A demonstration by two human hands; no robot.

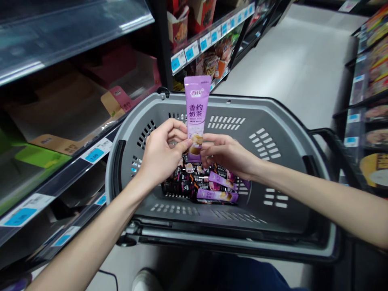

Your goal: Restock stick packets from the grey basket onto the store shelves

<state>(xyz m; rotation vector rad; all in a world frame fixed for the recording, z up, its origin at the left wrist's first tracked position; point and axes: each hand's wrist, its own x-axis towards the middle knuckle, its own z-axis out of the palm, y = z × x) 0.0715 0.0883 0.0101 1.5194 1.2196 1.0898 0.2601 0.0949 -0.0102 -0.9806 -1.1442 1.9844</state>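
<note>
My left hand [165,151] pinches a purple milk tea sachet [198,107] low on its left edge, thumb in front. The sachet stands upright above a grey shopping basket [286,133], its printed front facing me. Fingers of my right hand [227,153] reach to the sachet's lower right edge and seem to touch it; they are loosely stretched, their tips partly hidden. Below both hands, several dark sachets [182,188] lie in the basket. On top of them rest two more purple sachets, one slanted [222,180] and one nearly level [217,195].
Left of the basket stands a shelf with cardboard display boxes [53,143] and blue price tags [96,154]. Further along are snack packs [211,62]. A pale aisle floor [309,60] runs ahead, with another stocked shelf [356,105] on the right.
</note>
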